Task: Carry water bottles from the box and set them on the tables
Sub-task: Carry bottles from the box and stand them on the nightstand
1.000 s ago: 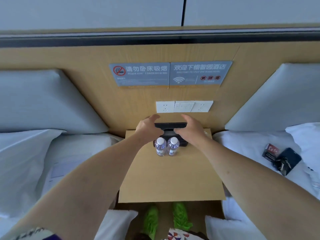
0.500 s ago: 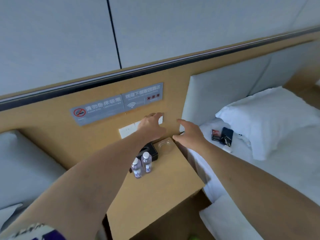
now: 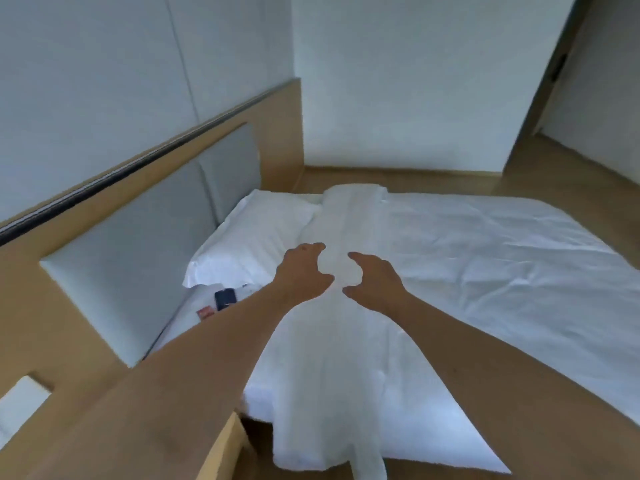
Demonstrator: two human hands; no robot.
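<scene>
My left hand (image 3: 304, 271) and my right hand (image 3: 375, 280) are stretched out in front of me over the white bed (image 3: 485, 271), fingers apart and curled, holding nothing. No water bottle and no box are in view. Only a corner of the wooden bedside table (image 3: 221, 448) shows at the bottom left, under my left forearm.
A white pillow (image 3: 249, 244) lies at the bed's head against the padded grey headboard (image 3: 138, 237). A dark phone (image 3: 225, 298) and a small red pack (image 3: 204, 312) lie beside the pillow. Wooden floor (image 3: 554, 168) runs past the bed toward a doorway at the right.
My view has swung right, away from the bedside table with its two bottles, onto the right-hand bed. Both hands came off the table area and stayed empty.
</scene>
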